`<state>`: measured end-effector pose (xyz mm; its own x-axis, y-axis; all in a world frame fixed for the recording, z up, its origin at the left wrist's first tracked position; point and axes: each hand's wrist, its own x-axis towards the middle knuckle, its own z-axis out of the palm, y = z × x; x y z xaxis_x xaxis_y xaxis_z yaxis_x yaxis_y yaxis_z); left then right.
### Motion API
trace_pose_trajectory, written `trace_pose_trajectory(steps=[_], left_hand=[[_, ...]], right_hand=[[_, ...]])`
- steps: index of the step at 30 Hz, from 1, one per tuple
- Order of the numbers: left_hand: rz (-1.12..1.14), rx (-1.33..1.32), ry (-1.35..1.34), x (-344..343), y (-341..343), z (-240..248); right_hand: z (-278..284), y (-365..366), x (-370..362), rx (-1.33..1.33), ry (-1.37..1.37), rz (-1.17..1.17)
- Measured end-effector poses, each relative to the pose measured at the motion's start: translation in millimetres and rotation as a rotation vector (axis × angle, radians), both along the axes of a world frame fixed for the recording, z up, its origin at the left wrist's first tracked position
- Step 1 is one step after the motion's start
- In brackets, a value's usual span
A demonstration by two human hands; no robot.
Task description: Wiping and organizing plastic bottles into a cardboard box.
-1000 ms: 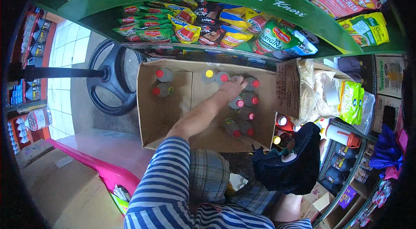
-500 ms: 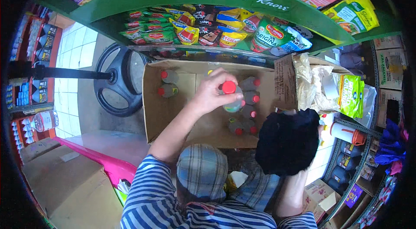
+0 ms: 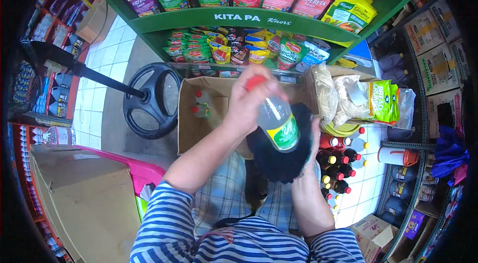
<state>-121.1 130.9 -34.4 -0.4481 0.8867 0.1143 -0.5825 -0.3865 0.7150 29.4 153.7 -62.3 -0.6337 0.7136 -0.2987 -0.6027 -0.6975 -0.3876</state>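
In my left hand is a clear plastic bottle with a red cap and a green-and-yellow label. My fingers wrap round its capped upper end, and the bottle tilts with its base toward me. Behind it, my right hand holds a bunched black fuzzy cloth, its fingers showing along the right edge. The bottle's lower part overlaps the cloth; I cannot tell whether they touch. Left of my hands, two red-capped bottles stand in an open cardboard box. My arms and the cloth hide much of the box.
Several dark and clear bottles stand on the tiled floor at right. A carton of bagged goods borders the box. Ahead rises a green shelf of sauce pouches. A black wheel-shaped base with a pole stands left, near a large carton.
My left hand has lifted the bottle out of the box and brought it nearer. The black cloth has moved left, behind the bottle. My view has tilted up, showing more shelf.
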Motion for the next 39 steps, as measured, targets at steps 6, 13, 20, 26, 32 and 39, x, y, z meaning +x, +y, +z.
trace_pose_trajectory(steps=[6, 13, 20, 26, 32, 39], left_hand=[[0.222, -0.015, -0.101, 27, -14, 1], [-0.023, 0.098, -0.138, 30, -20, -9], [-0.062, -0.112, 0.042, 19, -22, -20], [0.253, -0.352, 0.292, 43, -7, -36], [0.383, -0.323, 0.864, 46, -18, -20], [0.268, -0.203, 0.534, 29, -17, -38]], right_hand=[[-23, 14, 5, 0.103, 0.279, -0.16], [-24, 18, 16, 0.069, 0.02, -0.223], [16, 20, 16, 0.034, -0.203, -0.305], [-9, 4, 11, 1.106, -0.995, -0.429], [-9, 2, 2, 1.404, -1.339, -0.399], [-19, 24, 10, 1.025, -1.102, -0.175]])
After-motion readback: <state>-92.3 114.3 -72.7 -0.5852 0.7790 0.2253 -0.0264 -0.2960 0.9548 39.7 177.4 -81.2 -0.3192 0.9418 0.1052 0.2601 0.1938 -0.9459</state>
